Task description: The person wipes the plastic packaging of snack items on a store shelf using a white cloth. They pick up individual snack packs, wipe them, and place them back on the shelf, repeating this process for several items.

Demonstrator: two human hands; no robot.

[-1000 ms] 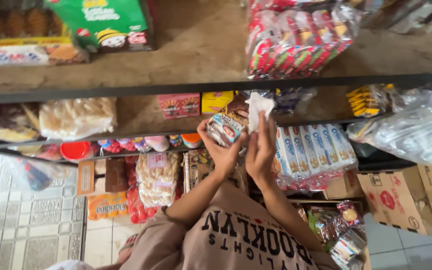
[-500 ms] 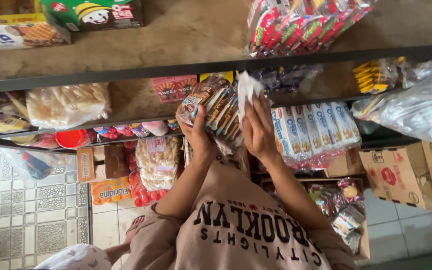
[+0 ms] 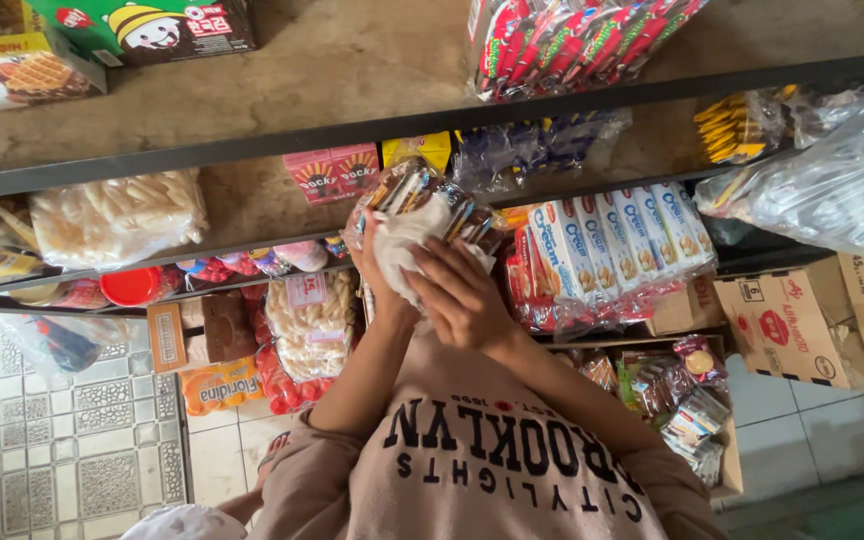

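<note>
My left hand [image 3: 374, 268] grips a clear-wrapped multipack of snack bars [image 3: 414, 192] from the left and below, holding it up in front of the middle shelf. My right hand [image 3: 464, 296] lies flat over a white cloth [image 3: 399, 248] and presses it against the near side of the pack. Both forearms reach up from my pinkish-brown sweatshirt [image 3: 492, 470] at the bottom of the view.
Dark metal shelf edges [image 3: 252, 150] cross the view. A blue-and-white biscuit multipack [image 3: 612, 240] sits right of my hands, with a bag of pale crackers [image 3: 117, 215] at left, a pink box [image 3: 337, 172] behind, red snack packs [image 3: 572, 45] above, cardboard boxes [image 3: 802, 320] at right and tiled floor [image 3: 62, 450] at lower left.
The cloth, held up beside the pack in my right hand, now lies pressed on the pack. My left hand has turned the pack and raised it slightly.
</note>
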